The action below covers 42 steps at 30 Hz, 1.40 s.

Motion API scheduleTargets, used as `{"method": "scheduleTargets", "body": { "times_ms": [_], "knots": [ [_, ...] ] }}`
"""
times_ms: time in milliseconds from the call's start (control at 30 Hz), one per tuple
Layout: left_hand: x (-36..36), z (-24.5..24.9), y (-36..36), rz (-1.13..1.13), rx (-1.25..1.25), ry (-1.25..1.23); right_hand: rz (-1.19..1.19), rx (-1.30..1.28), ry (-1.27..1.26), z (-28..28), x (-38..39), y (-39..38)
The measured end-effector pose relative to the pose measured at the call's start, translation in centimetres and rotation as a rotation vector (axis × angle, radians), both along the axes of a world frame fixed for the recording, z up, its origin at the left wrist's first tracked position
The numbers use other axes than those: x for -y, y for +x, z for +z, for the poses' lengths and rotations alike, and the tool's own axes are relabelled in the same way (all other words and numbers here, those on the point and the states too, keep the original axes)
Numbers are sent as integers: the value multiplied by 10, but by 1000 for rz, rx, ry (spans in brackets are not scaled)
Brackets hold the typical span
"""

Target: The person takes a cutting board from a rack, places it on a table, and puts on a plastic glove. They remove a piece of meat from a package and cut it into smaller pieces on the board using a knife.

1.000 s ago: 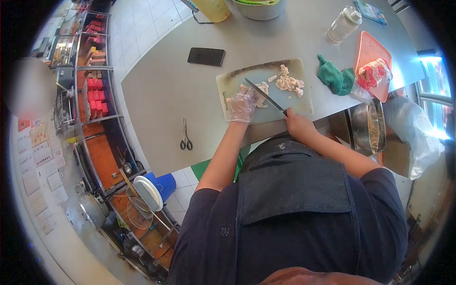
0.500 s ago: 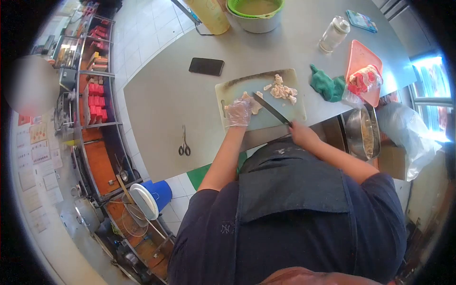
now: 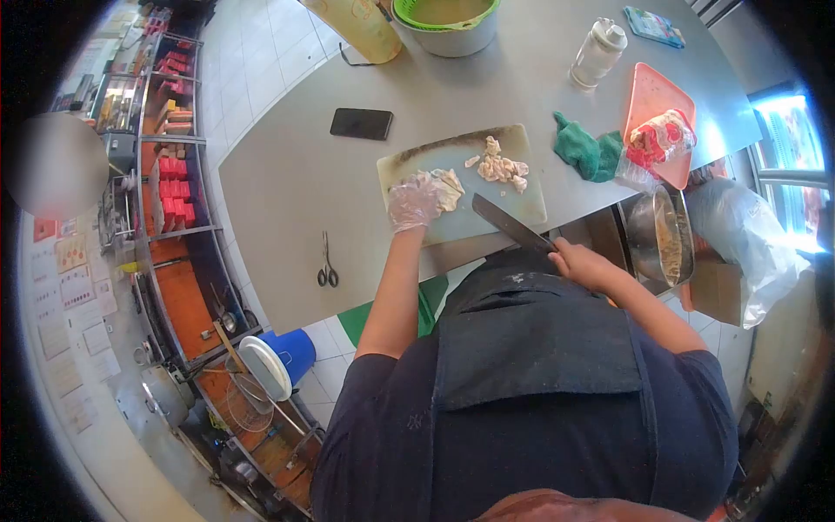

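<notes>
Under my left hand (image 3: 412,207), in a clear plastic glove, is a pale piece of raw meat (image 3: 448,191) that looks like chicken. The gloved fingers are closed over its left side and hide part of it. My right hand (image 3: 581,264), bare, grips the handle of a kitchen knife (image 3: 511,224). Its dark, broad blade points up and left over the near edge of the cutting board (image 3: 487,217), apart from the meat. Cut pieces of the same meat (image 3: 502,165) lie heaped on the board's right side.
Scissors (image 3: 326,263) and a black phone (image 3: 361,123) lie left of the board on the steel table (image 3: 278,200). To the right are a green cloth (image 3: 584,150), a pink tray (image 3: 651,94) with a red-and-white bag, and a clear bottle (image 3: 598,54). A metal bowl (image 3: 645,239) stands below the edge.
The knife has drawn back from the meat toward my body and to the right. My left hand stays on the meat, of which more shows now. The view has shifted slightly.
</notes>
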<state>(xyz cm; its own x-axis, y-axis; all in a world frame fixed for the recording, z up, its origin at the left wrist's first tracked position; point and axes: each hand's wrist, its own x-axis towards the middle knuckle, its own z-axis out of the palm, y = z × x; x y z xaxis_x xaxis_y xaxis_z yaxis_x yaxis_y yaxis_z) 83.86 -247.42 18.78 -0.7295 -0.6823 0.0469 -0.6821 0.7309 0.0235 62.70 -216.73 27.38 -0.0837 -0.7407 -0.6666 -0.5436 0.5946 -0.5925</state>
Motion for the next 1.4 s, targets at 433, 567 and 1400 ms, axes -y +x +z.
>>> {"method": "scheduleTargets", "body": {
  "times_ms": [433,567,1400],
  "knots": [
    [-23,22,35,312,-125,214,-56,-51,-260,-51,81,-12],
    [-33,62,21,540,-212,454,-41,-87,-207,-47,66,-39],
    [6,41,87,629,-1184,1681,243,-298,-217,1,37,-2]
  ]
}}
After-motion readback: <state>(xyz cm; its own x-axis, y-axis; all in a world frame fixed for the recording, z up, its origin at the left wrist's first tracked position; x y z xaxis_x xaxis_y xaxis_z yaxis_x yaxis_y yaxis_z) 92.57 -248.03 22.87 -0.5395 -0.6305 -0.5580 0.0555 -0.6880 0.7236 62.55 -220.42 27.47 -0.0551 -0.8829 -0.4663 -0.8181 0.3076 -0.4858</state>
